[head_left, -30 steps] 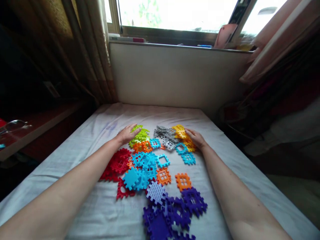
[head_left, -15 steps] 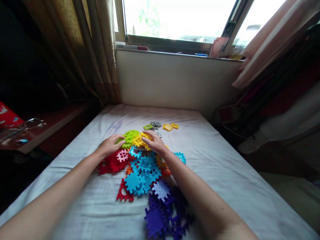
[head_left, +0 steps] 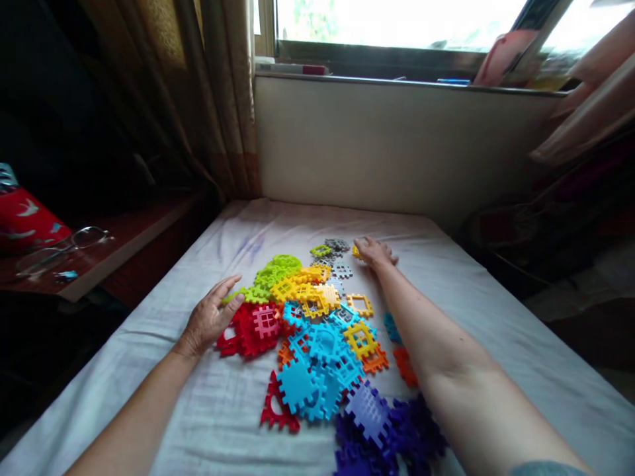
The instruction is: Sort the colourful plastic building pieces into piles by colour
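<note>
Left hand (head_left: 211, 317), the nearer of the two, stands with thumb and fingers apart and nothing seen in its grasp, on the left-edge side of the pale cloth-covered surface (head_left: 218, 423); I cannot tell whether it touches a piece. Dark purple toothed plastic plates (head_left: 417, 430) lie closest to the viewer, partly behind the right forearm, and are best left alone while the reach is so far off. Beyond them is a heap of bright blue toothed plastic plates (head_left: 297, 385) with a yellow plastic lattice square (head_left: 362, 339) on top; lifting that square by its rim, not pushing it, should avoid dragging the blue ones. Dark red toothed plastic plates (head_left: 248, 338) sit toward the left edge, where the left palm could serve as a low wall against sliding. Toward the far edge, the right hand (head_left: 376, 252) has its fingertips at a small yellow plastic piece (head_left: 356, 253), whether pinching or merely touching I cannot tell; a flat, light draw toward the near edge should keep it off the grey toothed plastic pieces (head_left: 337, 246) just to its left.
</note>
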The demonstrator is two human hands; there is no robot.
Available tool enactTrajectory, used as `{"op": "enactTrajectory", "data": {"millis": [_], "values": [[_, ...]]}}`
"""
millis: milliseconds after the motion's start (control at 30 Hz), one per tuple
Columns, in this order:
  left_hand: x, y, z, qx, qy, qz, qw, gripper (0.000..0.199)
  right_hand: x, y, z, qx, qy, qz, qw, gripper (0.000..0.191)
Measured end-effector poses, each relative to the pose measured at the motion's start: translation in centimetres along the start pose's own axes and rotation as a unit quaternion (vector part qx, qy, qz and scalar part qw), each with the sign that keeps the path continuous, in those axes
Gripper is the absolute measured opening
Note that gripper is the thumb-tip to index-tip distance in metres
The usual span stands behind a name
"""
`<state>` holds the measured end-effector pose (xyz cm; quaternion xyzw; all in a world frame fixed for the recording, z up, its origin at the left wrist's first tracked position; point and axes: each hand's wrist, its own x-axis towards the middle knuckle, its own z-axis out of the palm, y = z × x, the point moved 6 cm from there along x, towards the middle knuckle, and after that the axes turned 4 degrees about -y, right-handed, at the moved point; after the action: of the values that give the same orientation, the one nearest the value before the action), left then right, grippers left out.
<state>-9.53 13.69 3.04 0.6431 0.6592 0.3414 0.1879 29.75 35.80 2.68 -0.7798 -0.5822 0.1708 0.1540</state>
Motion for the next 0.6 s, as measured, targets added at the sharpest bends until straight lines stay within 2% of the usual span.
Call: {"op": "enactTrajectory", "data": {"millis": [67, 167, 267, 467, 600], "values": [[0.0, 0.0, 0.0, 0.006, -0.006, 0.002, 1.0, 0.078, -0.6, -2.4, 1.4, -0.025, -0.019, -0.067, 0.997, 0.055], [0.0, -0.1, 0.0, 0.013, -0.009, 0.007, 1.0, 0.079, -2.9, -6.3, 3.1, -0.022, -0.068, -0.181, 0.981, 0.041], [0.2, -0.2, 0.2, 0.019, -0.009, 0.015, 1.0, 0.078, -6.1, -8.6, 4.1, 0.024, -0.129, -0.241, 0.962, 0.033], [0.7, -0.1, 0.5, 0.042, -0.002, 0.029, 0.999, 0.074, -14.1, -9.8, 3.9, 0.104, -0.197, -0.296, 0.929, 0.034], [0.9, 0.4, 0.7, 0.067, -0.007, 0.039, 0.997, 0.076, -19.0, -9.1, 1.1, 0.178, -0.197, -0.316, 0.911, 0.042]]}}
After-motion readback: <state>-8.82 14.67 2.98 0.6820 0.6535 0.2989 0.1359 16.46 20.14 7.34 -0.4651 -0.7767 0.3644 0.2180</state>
